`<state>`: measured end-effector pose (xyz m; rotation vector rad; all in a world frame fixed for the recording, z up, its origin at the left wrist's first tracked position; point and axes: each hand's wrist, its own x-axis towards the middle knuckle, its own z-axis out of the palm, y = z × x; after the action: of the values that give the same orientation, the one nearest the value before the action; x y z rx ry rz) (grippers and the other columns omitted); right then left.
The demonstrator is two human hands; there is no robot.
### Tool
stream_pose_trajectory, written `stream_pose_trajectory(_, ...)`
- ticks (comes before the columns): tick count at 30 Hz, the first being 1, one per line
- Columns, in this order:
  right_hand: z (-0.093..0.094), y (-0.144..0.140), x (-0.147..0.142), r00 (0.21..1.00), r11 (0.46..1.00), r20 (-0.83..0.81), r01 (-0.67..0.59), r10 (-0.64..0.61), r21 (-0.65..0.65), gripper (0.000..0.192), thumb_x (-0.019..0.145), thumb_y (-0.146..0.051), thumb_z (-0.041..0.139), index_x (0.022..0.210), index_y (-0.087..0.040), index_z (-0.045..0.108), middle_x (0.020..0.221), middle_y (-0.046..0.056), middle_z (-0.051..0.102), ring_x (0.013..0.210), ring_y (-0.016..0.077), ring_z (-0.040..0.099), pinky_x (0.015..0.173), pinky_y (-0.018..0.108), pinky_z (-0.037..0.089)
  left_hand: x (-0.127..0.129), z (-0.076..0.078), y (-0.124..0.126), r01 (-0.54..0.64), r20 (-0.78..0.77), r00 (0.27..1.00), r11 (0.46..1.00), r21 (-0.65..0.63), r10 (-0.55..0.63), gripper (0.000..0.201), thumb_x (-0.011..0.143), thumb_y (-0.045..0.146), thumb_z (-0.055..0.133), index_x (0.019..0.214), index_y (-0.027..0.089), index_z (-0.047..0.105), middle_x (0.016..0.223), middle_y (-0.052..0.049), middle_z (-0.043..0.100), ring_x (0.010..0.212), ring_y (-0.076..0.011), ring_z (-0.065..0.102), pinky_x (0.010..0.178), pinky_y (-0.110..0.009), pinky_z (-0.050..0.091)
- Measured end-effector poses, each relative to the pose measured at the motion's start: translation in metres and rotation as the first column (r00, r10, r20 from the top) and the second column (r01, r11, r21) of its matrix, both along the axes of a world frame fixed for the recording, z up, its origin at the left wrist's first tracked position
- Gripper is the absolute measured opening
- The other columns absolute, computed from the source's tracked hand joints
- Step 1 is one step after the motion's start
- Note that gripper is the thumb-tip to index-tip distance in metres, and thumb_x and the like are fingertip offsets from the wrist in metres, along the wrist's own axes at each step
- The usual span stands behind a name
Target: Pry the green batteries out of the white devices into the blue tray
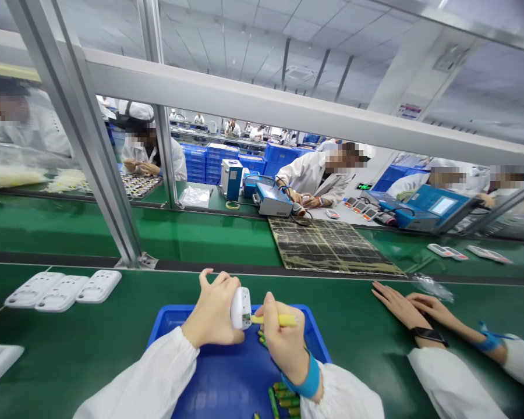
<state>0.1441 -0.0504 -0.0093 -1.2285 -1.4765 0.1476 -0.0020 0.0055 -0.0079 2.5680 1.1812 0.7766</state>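
My left hand (213, 308) is wrapped round a small white plastic device (240, 305), held on edge above a blue tray (227, 384). A small opening low on the device's side shows green and metallic parts. In my right hand (283, 346), closed in a pen-like grip, is a yellow stick-shaped tool (287, 320). The tool's thin tip reaches the opening; whether it touches is too small to tell. Green and gold batteries (284, 397) lie in the tray below my right hand, several of them partly hidden by my wrist and sleeve.
Several white devices (98, 286) lie at the left of the green bench. Another person's hands (399, 305) rest on the bench at right. A metal post (113, 198) stands at front left. Beyond lie a dark gridded board (332, 244) and co-workers with blue instruments (274, 199).
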Motion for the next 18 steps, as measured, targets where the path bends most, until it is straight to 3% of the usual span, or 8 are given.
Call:
stream_pose_trajectory(3, 0.004, -0.003, -0.001, 0.965, 0.989, 0.257, 0.006, -0.044, 0.146, 0.043, 0.092, -0.014, 0.042, 0.051, -0.016, 0.055, 0.043, 0.001, 0.055, 0.038, 0.0098, 0.053, 0.045, 0.022, 0.035, 0.003, -0.002, -0.003, 0.016, -0.017, 1.0, 1.0, 0.019, -0.016, 0.048, 0.043, 0.034, 0.062, 0.085, 0.022, 0.044, 0.088, -0.001, 0.055, 0.09, -0.0239, 0.049, 0.1, -0.053, 0.015)
stream_pose_trajectory(8, 0.011, 0.0, 0.008, 0.885, 0.983, 0.435, 0.119, -0.167, 0.137, 0.048, 0.093, -0.018, 0.041, 0.046, -0.018, 0.05, 0.038, 0.001, 0.049, 0.033, 0.0098, 0.045, 0.04, 0.025, 0.027, -0.001, 0.004, -0.004, 0.026, 0.008, 1.0, 1.0, 0.005, -0.026, 0.045, 0.042, 0.032, 0.061, 0.082, 0.022, 0.042, 0.085, 0.0, 0.053, 0.086, -0.0228, 0.048, 0.098, -0.051, 0.018)
stream_pose_trajectory(12, 0.009, 0.002, 0.011, 0.961, 0.987, 0.261, 0.124, -0.094, -0.1, 0.057, 0.094, -0.033, 0.042, 0.039, -0.021, 0.047, 0.033, 0.001, 0.047, 0.029, 0.0106, 0.043, 0.039, 0.025, 0.029, -0.01, 0.007, 0.002, -0.056, 0.074, 0.996, 0.998, -0.033, 0.058, 0.052, 0.041, 0.031, 0.064, 0.087, 0.022, 0.042, 0.088, 0.0, 0.052, 0.086, -0.0214, 0.048, 0.097, -0.049, 0.021)
stream_pose_trajectory(15, -0.002, 0.005, 0.006, 0.998, 0.966, 0.063, 0.0, 0.017, -0.258, 0.056, 0.093, -0.041, 0.044, 0.041, -0.021, 0.052, 0.034, 0.001, 0.052, 0.031, 0.0121, 0.048, 0.042, 0.024, 0.035, -0.011, 0.003, 0.006, -0.047, 0.055, 0.997, 0.999, -0.024, 0.048, 0.054, 0.042, 0.032, 0.066, 0.09, 0.022, 0.045, 0.092, -0.001, 0.055, 0.091, -0.023, 0.049, 0.099, -0.05, 0.018)
stream_pose_trajectory(18, -0.016, 0.017, 0.006, 0.992, 0.937, -0.099, -0.107, 0.079, -0.332, 0.056, 0.09, -0.047, 0.045, 0.043, -0.02, 0.055, 0.037, 0.002, 0.056, 0.035, 0.0139, 0.053, 0.044, 0.024, 0.04, -0.011, -0.002, 0.011, -0.082, 0.031, 0.996, 0.997, -0.003, 0.083, 0.055, 0.044, 0.034, 0.069, 0.094, 0.022, 0.048, 0.094, -0.001, 0.058, 0.096, -0.0247, 0.05, 0.1, -0.052, 0.017)
